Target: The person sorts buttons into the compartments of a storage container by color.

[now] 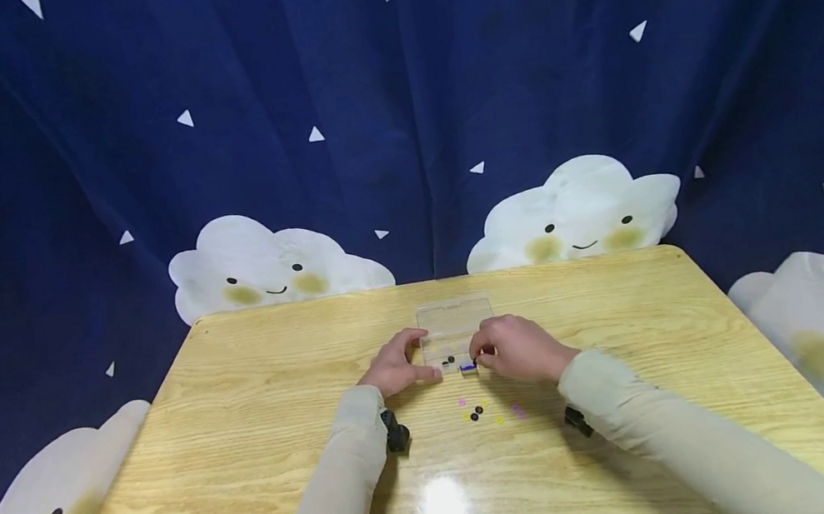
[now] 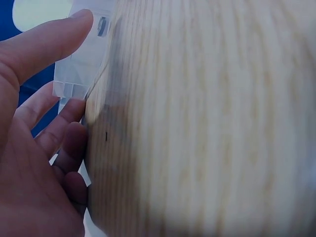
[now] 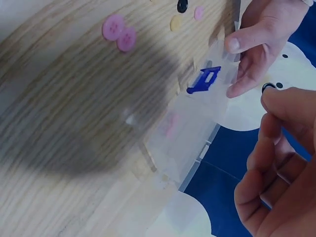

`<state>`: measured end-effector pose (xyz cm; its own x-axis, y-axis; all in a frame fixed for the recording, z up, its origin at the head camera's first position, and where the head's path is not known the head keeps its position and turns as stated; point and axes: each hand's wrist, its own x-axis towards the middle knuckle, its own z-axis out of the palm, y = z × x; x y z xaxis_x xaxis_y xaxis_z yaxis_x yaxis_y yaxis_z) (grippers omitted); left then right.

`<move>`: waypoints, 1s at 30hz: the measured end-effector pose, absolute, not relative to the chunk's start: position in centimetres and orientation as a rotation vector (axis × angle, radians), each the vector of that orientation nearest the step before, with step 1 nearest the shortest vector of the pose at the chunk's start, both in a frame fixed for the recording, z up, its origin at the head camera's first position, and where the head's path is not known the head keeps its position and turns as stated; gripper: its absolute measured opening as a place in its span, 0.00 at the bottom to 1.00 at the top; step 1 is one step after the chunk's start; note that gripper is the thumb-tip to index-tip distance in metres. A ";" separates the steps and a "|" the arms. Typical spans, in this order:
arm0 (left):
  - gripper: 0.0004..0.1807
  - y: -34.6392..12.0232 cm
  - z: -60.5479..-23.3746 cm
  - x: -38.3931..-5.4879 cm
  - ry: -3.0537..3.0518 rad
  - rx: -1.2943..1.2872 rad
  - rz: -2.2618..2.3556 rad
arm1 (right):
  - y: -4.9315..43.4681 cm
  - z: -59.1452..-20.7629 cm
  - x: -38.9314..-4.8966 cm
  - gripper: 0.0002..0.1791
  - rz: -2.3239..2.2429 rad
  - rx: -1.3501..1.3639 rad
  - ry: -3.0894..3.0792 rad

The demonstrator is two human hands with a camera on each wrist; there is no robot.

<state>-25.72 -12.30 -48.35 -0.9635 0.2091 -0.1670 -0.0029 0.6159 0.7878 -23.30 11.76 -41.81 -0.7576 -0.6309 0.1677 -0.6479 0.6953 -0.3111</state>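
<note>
A clear plastic box (image 1: pixel 432 345) stands on the table with its lid (image 1: pixel 456 313) raised at the back. My left hand (image 1: pixel 396 365) holds its left end, thumb near the front and fingers behind; the left wrist view shows this hand (image 2: pixel 44 98) close up. Over the box's right part, my right hand (image 1: pixel 515 349) pinches a black button (image 3: pixel 268 87) between thumb and forefinger. A blue piece (image 3: pixel 205 80) shows at the box's front. Inside lie a few buttons, among them a black one (image 1: pixel 450 359); a pink one (image 3: pixel 171 124) shows blurred through the plastic.
Loose buttons lie on the table before the box: black ones (image 1: pixel 475 417), yellow ones (image 1: pixel 500 420) and pink ones (image 1: pixel 520 411). The wooden table (image 1: pixel 250 441) reaches back to a dark blue curtain (image 1: pixel 362 69) with clouds.
</note>
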 end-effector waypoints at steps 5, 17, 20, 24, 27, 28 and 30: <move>0.42 -12.3 -48.4 -25.8 2.596 0.190 1.275 | 11.6 -42.1 -23.7 0.05 0.567 1.099 -2.808; 0.42 -12.3 -48.6 -26.2 2.591 0.181 1.261 | 10.7 -41.1 -24.2 0.06 0.576 1.060 -2.837; 0.42 -12.2 -48.5 -26.2 2.590 0.190 1.275 | 10.4 -41.0 -24.2 0.06 0.590 1.052 -2.842; 0.42 -12.3 -48.4 -26.2 2.588 0.205 1.300 | 10.2 -40.8 -24.3 0.06 0.599 1.054 -2.829; 0.42 -12.3 -48.5 -26.2 2.590 0.209 1.303 | 10.0 -40.9 -24.5 0.06 0.605 1.052 -2.830; 0.41 -12.3 -48.6 -26.2 2.590 0.210 1.304 | 9.9 -41.0 -24.5 0.06 0.606 1.048 -2.835; 0.41 -12.3 -48.7 -26.1 2.590 0.214 1.304 | 9.8 -41.1 -24.6 0.06 0.606 1.037 -2.844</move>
